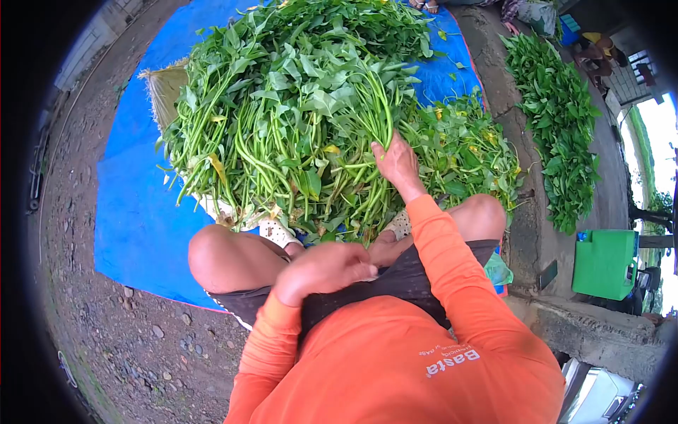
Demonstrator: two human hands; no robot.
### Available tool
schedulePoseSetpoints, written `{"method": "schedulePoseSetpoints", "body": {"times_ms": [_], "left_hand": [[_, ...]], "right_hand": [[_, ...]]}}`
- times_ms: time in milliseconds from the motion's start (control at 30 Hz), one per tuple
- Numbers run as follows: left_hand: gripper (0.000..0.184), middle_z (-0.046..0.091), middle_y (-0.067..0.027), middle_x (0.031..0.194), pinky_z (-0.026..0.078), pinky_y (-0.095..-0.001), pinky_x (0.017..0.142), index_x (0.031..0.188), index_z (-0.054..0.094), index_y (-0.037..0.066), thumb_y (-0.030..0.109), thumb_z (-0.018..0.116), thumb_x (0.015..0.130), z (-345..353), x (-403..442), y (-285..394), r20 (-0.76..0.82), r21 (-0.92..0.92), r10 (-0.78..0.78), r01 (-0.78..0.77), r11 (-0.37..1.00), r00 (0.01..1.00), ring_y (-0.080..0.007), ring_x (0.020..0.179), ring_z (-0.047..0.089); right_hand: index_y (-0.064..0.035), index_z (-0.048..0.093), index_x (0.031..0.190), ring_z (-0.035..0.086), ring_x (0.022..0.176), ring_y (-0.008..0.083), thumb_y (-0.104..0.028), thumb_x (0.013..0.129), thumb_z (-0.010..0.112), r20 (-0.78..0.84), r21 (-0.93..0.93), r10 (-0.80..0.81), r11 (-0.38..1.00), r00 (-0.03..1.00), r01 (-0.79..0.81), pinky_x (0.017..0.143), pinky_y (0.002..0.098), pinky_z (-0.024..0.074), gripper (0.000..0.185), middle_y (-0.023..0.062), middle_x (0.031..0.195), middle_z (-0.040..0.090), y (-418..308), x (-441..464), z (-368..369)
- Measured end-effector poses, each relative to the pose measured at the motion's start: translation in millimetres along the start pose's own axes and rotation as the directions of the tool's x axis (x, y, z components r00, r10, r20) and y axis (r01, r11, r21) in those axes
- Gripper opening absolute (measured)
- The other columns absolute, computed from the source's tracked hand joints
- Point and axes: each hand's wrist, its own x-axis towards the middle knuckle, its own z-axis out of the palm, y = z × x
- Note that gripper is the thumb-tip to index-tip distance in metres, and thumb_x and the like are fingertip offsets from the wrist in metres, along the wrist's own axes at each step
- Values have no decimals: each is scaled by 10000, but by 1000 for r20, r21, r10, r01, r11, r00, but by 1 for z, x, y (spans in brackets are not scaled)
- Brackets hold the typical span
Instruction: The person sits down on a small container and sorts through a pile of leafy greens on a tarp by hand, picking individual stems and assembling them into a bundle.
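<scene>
In front of me lies a big heap of leafy green stems that look like water spinach (282,106), with some yellowed leaves among them. My right hand (399,164) is closed around the lower ends of a water spinach bunch (378,106) at the heap's near right side. The leaves of this bunch point away from me and rest over the pile. Slightly blurred, my left hand (330,268) hovers above my lap, apart from the heap. Its fingers are curled together, and anything between them is too small to make out.
A blue tarp (131,212) lies under the heap, with a woven sack (167,92) at its left. Yellowing greens (466,152) spread on the right. Further right are another pile of leaves (554,120) and a green plastic container (602,265). Stony ground (162,346) borders the tarp.
</scene>
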Motion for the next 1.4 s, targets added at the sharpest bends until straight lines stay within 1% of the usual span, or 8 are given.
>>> {"method": "schedulePoseSetpoints", "body": {"times_ms": [300, 433, 533, 767, 933, 1167, 1300, 1400], "left_hand": [[343, 769, -43, 933, 557, -314, 741, 1102, 758, 2, 340, 730, 1048, -148, 26, 40, -445, 48, 177, -174, 984, 878, -125, 814, 679], [461, 758, -18, 921, 484, -228, 640, 1110, 775, 54, 496, 650, 1077, -137, 63, 27, -563, -378, -25, -230, 897, 826, -66, 745, 635], [441, 749, -8, 902, 458, -224, 590, 1078, 735, 44, 482, 682, 1056, -128, 76, 20, -624, -375, -123, -158, 913, 772, -70, 689, 620], [229, 765, -14, 860, 389, -201, 516, 1040, 698, 109, 336, 683, 1063, -124, 82, -15, -558, -662, -215, -273, 698, 802, -41, 613, 571], [255, 777, -87, 866, 590, -229, 537, 1080, 657, 66, 306, 580, 1116, -128, 75, -26, -281, -960, -174, -275, 56, 944, -137, 606, 695], [351, 733, -6, 936, 600, -223, 652, 1231, 700, 35, 356, 614, 1120, -98, 81, -17, -540, -753, -208, -357, 553, 816, -75, 785, 705], [325, 712, 19, 903, 598, -215, 648, 1306, 689, 39, 295, 620, 1118, -124, 73, -27, -562, -758, -187, -411, 507, 806, -72, 779, 705], [297, 709, 17, 893, 581, -209, 630, 1278, 703, 23, 259, 610, 1123, -138, 63, -30, -566, -761, -127, -458, 459, 814, -90, 751, 704]], "right_hand": [[14, 643, 1254, 591, 804, 69, -111, 991, 790, 45, 838, 25, 543, 999, -51, 704, 256, 490, 326, 24, 939, 692, -50, 12, -109], [31, 656, 1311, 608, 761, 90, -204, 1010, 794, 27, 796, -90, 605, 996, 33, 660, 273, 505, 406, 27, 940, 698, -92, -52, -131], [-16, 704, 1354, 715, 706, 289, -140, 930, 839, -344, 359, -561, 663, 753, 657, 656, 399, 569, 463, 162, 934, 773, -87, -86, -90], [-36, 695, 1374, 661, 706, 321, -129, 931, 810, -205, 425, -616, 644, 760, 636, 666, 442, 530, 467, 127, 812, 688, -85, -113, -74], [-78, 689, 1408, 620, 779, 329, -69, 949, 729, -182, 469, -600, 643, 779, 605, 736, 440, 514, 461, 114, 835, 636, -85, -100, -85], [-95, 699, 1399, 580, 774, 317, -55, 934, 715, -235, 248, -584, 737, 777, 628, 722, 459, 503, 467, 87, 822, 566, -88, -77, -85], [-40, 737, 1334, 683, 969, 312, -149, 952, 771, -281, 409, -561, 664, 779, 626, 836, 389, 552, 399, 149, 1062, 714, -80, -80, -112], [34, 750, 1204, 713, 928, 190, -173, 1002, 771, -168, 729, -103, 657, 980, 194, 836, 326, 583, 290, 128, 1107, 736, -52, -63, -117]]}}
